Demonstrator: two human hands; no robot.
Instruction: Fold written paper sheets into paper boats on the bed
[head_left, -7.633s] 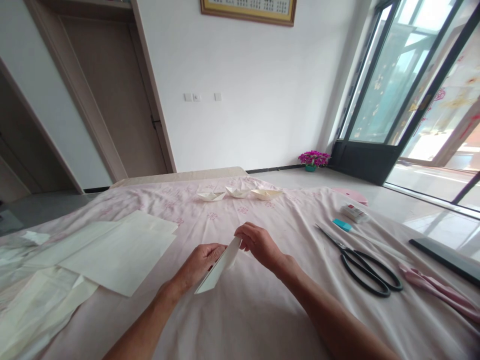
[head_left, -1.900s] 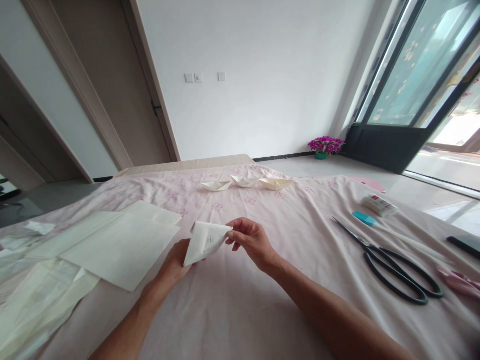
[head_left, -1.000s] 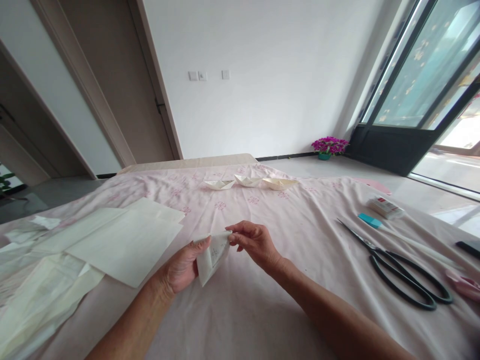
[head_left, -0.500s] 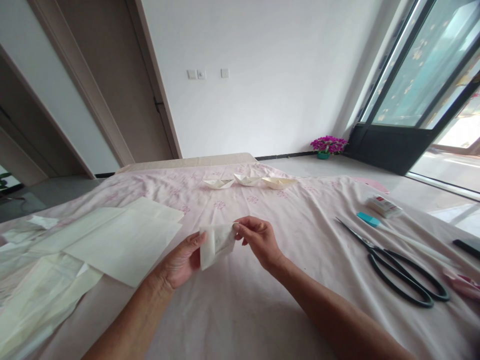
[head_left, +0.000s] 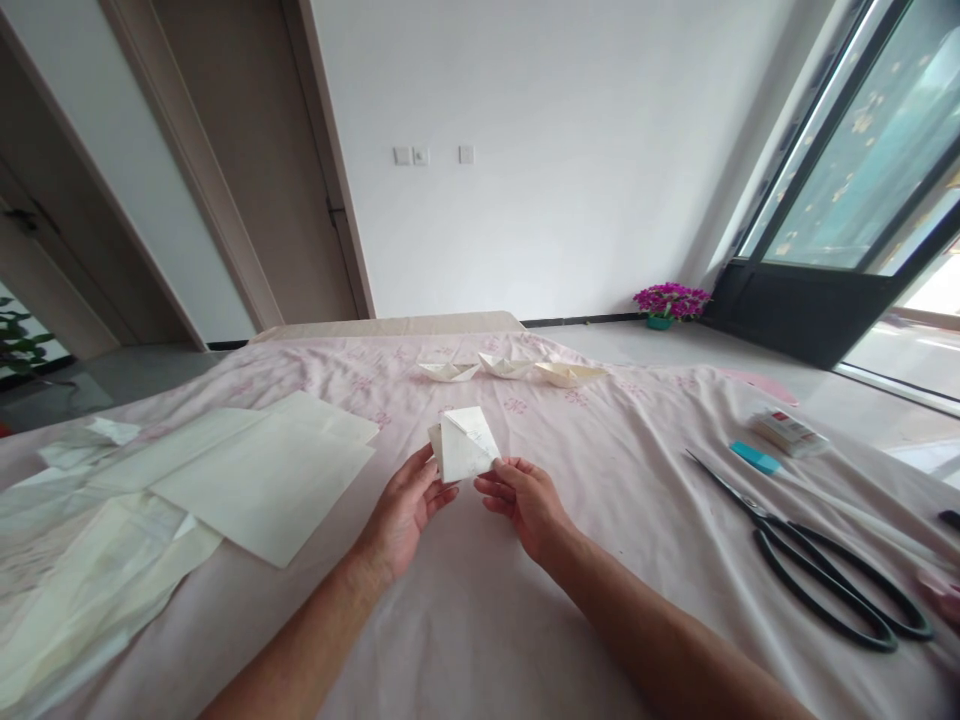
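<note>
Between my two hands is a small folded piece of white paper (head_left: 469, 450), squarish, with a diagonal fold across its front. My left hand (head_left: 405, 508) grips its left side, the fingers partly behind it. At its lower right corner, the thumb and fingers of my right hand (head_left: 525, 500) pinch the edge. The paper is held up above the pale pink cloth (head_left: 480, 620). Beyond it stand three folded paper boats, a left one (head_left: 448, 372), a middle one (head_left: 507, 367) and a yellowish right one (head_left: 570, 375).
Flat paper sheets (head_left: 277, 490) lie on the left beside crumpled paper (head_left: 97, 590). To the right are black-handled scissors (head_left: 795, 545), a blue-ended tool (head_left: 756, 458) and a small box (head_left: 787, 430). A flower pot (head_left: 660, 322) stands on the floor by the wall.
The folded paper has turned in my hands and now shows a diagonal fold. My right hand has moved from its upper right corner to the lower right one. The view has shifted slightly.
</note>
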